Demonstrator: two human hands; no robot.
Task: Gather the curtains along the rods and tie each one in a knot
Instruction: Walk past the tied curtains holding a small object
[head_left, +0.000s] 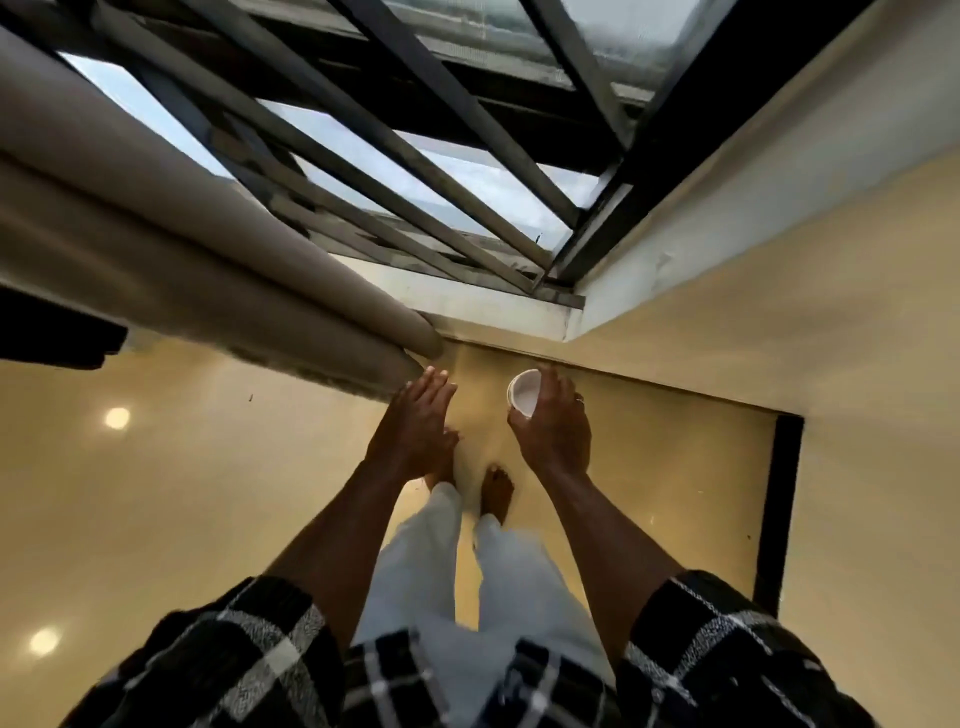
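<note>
Presently, gathering hasn't begun, I judge: my left hand (415, 421), fingers spread, hovers just beside the hanging grey-beige fabric curtain (208, 260); my right hand (553, 431) grips a small white cup (523, 393), which I'd shed first.

One wide-angle camera sits on my head and looks steeply down along my own body. My checked sleeves (234, 649) fill the bottom edge, and my bare feet (497, 493) stand on the floor (156, 493) straight below the barred window (415, 171). The view faces that window, whose bars splay toward the top edge, bent by the lens. My left hand (415, 426) and my right hand (556, 431), around a white cup (523, 395), lie mid-frame just below the window, at arm's reach from the lens.
</note>
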